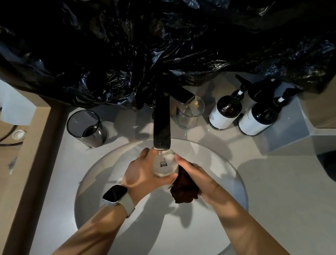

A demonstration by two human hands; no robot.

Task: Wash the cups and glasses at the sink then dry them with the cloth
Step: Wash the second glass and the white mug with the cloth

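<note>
— Fingers of my left hand (145, 173) curl round a small clear drinking glass with a black label (164, 164), held under the dark flat tap spout (163, 126) above the round white sink (231, 179).

— And the right hand (196, 178)?

— Its fingers pinch a crumpled dark brown cloth (184, 191) against that glass. Beyond my fingers, a smoky grey tumbler (86, 126) and a clear tumbler (189, 114) stand on the pale surface (272, 196).

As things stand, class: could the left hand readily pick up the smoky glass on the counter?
Probably not yet. The left hand already holds a clear glass under the tap. The path to the smoky glass looks open, but its grip is taken.
</note>
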